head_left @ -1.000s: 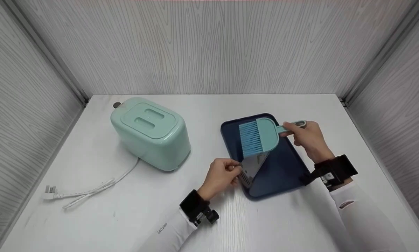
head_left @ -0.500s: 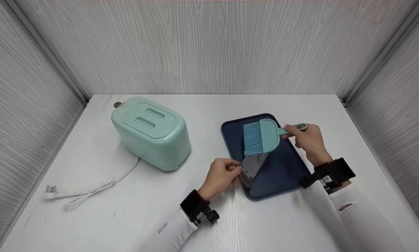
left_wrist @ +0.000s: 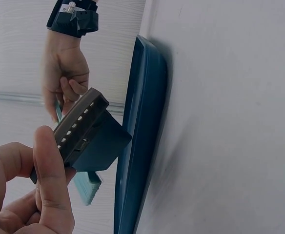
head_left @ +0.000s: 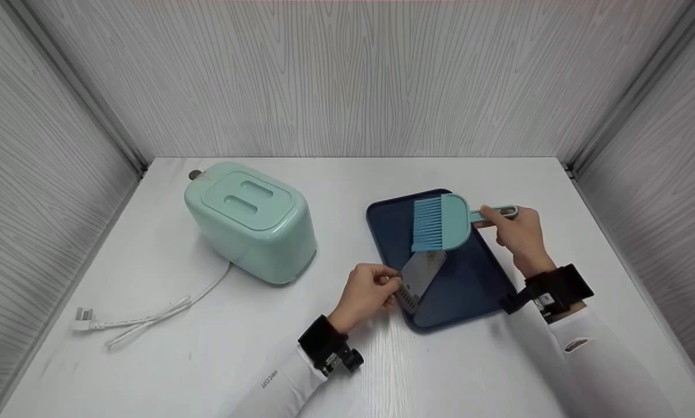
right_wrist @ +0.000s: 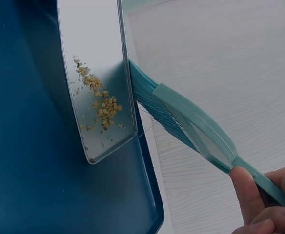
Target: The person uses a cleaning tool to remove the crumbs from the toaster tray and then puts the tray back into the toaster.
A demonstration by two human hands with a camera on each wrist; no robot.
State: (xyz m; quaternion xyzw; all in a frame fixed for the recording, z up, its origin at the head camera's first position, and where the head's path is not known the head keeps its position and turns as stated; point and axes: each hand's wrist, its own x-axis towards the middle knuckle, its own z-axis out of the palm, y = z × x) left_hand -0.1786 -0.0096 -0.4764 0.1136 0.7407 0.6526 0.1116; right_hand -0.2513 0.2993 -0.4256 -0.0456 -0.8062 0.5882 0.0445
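One left hand [head_left: 366, 293] is pinching a silver tray [head_left: 421, 276], right hand [head_left: 521, 237] gripping a brush [head_left: 455, 223], sleeve print [head_left: 269, 379] looking pretty unreadable.

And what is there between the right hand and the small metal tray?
The brush, as the right wrist view shows: the right hand holds its handle, and its bristles extend toward the metal tray; whether they touch, I cannot tell.

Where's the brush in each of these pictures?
Head: the brush is right of centre, in the right hand.
Left wrist: the brush is on the left, partly hidden behind the metal tray.
Right wrist: the brush slants from the middle to the lower right.
Shared landmark: the blue tray, seen in all three.
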